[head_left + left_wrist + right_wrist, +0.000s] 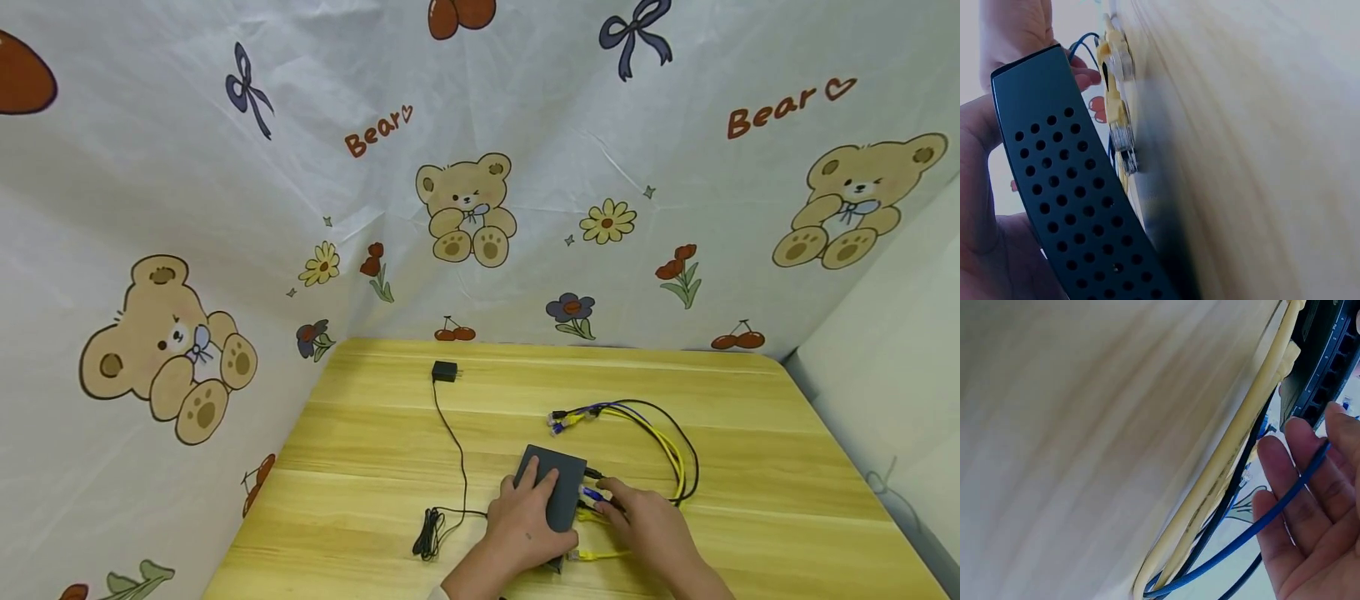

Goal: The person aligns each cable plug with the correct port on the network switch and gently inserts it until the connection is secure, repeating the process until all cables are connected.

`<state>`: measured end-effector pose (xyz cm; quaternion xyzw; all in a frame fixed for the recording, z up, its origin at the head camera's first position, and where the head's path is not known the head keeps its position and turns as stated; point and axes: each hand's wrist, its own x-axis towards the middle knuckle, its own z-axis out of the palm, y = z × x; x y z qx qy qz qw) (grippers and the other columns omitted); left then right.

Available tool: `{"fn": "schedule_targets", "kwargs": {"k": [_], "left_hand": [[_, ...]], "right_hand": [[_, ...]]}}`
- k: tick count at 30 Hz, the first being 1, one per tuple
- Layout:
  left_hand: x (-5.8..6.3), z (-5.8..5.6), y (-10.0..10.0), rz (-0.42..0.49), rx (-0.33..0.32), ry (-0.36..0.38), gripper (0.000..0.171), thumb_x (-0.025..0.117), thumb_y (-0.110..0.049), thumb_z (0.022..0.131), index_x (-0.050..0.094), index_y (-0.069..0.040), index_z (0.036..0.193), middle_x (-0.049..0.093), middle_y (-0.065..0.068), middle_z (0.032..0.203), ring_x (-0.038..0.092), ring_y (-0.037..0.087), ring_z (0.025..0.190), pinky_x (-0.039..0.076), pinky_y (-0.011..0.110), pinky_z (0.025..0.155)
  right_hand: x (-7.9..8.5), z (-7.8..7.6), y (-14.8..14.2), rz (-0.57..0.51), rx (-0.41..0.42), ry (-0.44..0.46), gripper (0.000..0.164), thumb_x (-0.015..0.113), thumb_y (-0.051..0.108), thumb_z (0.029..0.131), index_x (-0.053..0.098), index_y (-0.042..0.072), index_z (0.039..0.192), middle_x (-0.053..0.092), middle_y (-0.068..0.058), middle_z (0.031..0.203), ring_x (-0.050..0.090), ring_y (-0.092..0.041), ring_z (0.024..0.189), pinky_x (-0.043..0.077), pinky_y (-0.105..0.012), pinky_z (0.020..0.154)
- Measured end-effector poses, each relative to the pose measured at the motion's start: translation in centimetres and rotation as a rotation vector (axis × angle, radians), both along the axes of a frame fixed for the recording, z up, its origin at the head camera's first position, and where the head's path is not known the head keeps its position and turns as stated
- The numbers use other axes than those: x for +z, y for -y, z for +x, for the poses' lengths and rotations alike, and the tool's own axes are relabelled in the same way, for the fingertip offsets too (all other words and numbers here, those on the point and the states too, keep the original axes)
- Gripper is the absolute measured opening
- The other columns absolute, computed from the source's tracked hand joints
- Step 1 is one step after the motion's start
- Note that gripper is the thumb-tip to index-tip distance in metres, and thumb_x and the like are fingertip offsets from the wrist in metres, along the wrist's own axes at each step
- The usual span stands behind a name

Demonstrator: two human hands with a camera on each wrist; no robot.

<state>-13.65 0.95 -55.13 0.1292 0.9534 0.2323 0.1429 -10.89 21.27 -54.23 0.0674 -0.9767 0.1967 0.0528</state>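
Observation:
A black network switch with a row of ports lies tilted in my left hand. The fingers spread over its top and the thumb is at its near end. In the left wrist view its perforated side faces the camera. My right hand pinches a blue network cable close to the port side, its blue plug showing ahead of the fingertips. A black plug sits at the switch's far end. Yellow cables run beneath the right hand.
Several cable ends lie behind the switch, their black and yellow cables looping right. A black power adapter rests at the back, its coiled cord left of the switch. A loose yellow plug lies on the wooden table.

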Motion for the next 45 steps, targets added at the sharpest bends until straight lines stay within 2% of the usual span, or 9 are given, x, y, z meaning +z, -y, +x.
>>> {"fn": "schedule_targets", "kwargs": {"k": [3, 6, 11, 14, 18, 22, 29, 45], "left_hand": [[0.0, 0.0, 0.0, 0.004, 0.004, -0.002, 0.087, 0.072, -0.065, 0.072, 0.04, -0.044, 0.15, 0.026, -0.001, 0.164, 0.042, 0.041, 0.131, 0.044, 0.058, 0.076], [0.1, 0.1, 0.0, 0.011, 0.007, -0.004, 0.087, 0.073, -0.065, 0.072, 0.041, -0.043, 0.15, 0.027, -0.001, 0.163, 0.043, 0.041, 0.13, 0.044, 0.057, 0.075], [0.1, 0.1, 0.0, 0.012, 0.007, -0.008, 0.087, 0.072, -0.065, 0.071, 0.042, -0.043, 0.149, 0.028, -0.001, 0.163, 0.044, 0.041, 0.129, 0.044, 0.057, 0.075], [0.1, 0.0, 0.0, 0.007, 0.009, -0.007, 0.087, 0.072, -0.066, 0.071, 0.042, -0.043, 0.149, 0.028, -0.001, 0.163, 0.043, 0.042, 0.13, 0.044, 0.058, 0.076], [0.1, -0.1, 0.1, 0.0, 0.009, 0.002, 0.087, 0.072, -0.066, 0.071, 0.041, -0.044, 0.15, 0.027, -0.001, 0.163, 0.042, 0.043, 0.132, 0.045, 0.06, 0.079], [0.1, -0.2, 0.1, 0.004, 0.009, 0.007, 0.088, 0.073, -0.066, 0.071, 0.041, -0.044, 0.15, 0.027, -0.002, 0.163, 0.04, 0.046, 0.135, 0.044, 0.064, 0.081], [0.1, -0.2, 0.1, 0.014, 0.004, 0.02, 0.088, 0.073, -0.066, 0.072, 0.04, -0.044, 0.15, 0.026, -0.004, 0.164, 0.042, 0.042, 0.134, 0.044, 0.06, 0.078], [0.1, 0.0, 0.3, 0.019, -0.001, 0.01, 0.084, 0.066, -0.065, 0.078, 0.037, -0.042, 0.153, 0.024, -0.003, 0.165, 0.041, 0.041, 0.135, 0.044, 0.059, 0.079]], "right_hand": [[0.0, -0.1, 0.2, 0.029, 0.022, -0.059, 0.022, 0.079, 0.028, 0.085, 0.075, 0.028, 0.107, 0.072, 0.013, 0.079, 0.061, -0.003, 0.059, 0.046, -0.027, 0.053], [-0.2, -0.2, 0.3, 0.063, 0.063, -0.144, 0.02, 0.08, 0.029, 0.084, 0.077, 0.03, 0.104, 0.075, 0.012, 0.089, 0.069, -0.006, 0.071, 0.051, -0.027, 0.057], [-0.5, -0.5, 0.2, 0.121, 0.199, -0.361, 0.019, 0.085, 0.026, 0.079, 0.077, 0.024, 0.097, 0.07, 0.012, 0.09, 0.065, -0.007, 0.078, 0.052, -0.028, 0.063], [-0.4, -0.8, 0.1, 0.152, 0.235, -0.437, 0.017, 0.085, 0.025, 0.078, 0.078, 0.021, 0.093, 0.069, 0.003, 0.102, 0.062, -0.019, 0.094, 0.053, -0.041, 0.074], [-0.1, -1.0, 0.1, 0.216, 0.2, -0.408, 0.015, 0.085, 0.026, 0.078, 0.079, 0.019, 0.09, 0.063, -0.01, 0.128, 0.054, -0.035, 0.123, 0.048, -0.058, 0.083], [0.3, -1.2, 0.3, 0.256, 0.182, -0.36, 0.013, 0.084, 0.026, 0.079, 0.078, 0.018, 0.088, 0.057, -0.013, 0.139, 0.044, -0.038, 0.136, 0.045, -0.062, 0.091], [0.5, -1.0, 0.4, 0.264, 0.167, -0.364, 0.014, 0.086, 0.02, 0.075, 0.074, 0.015, 0.078, 0.061, -0.014, 0.136, 0.048, -0.038, 0.133, 0.045, -0.059, 0.093], [-0.3, -1.1, 0.4, 0.265, 0.188, -0.311, 0.013, 0.085, 0.022, 0.077, 0.074, 0.017, 0.081, 0.059, -0.014, 0.139, 0.051, -0.037, 0.132, 0.045, -0.063, 0.094]]}}
